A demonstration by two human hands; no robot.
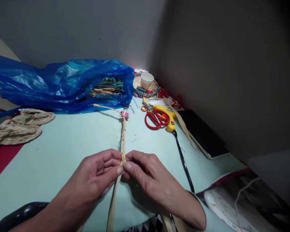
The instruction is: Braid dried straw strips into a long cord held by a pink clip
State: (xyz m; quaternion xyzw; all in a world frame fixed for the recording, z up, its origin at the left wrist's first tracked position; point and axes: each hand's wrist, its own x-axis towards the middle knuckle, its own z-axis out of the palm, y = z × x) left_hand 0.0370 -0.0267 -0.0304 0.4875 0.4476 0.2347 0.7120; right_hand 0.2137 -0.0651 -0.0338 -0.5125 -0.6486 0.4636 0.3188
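A pale straw-coloured braid [123,138] runs from a pink binder clip [125,114] toward me over the light green table. My left hand [103,172] pinches the braid's near end between thumb and fingers. From the other side, my right hand [141,170] pinches the same spot, its thumb tip close to the left thumb. Loose flat strands [112,206] hang from the pinch toward my lap. A thin tail of fibre sticks out to the left beyond the clip.
Behind lies a blue plastic bag [62,83] holding dried strips. Red-handled scissors [157,119] rest against a yellow glue gun [170,125] with a black cord. A dark tablet [203,132] lies at right, woven slippers [16,133] at left. A paper cup [147,80] stands on a woven tray [156,90].
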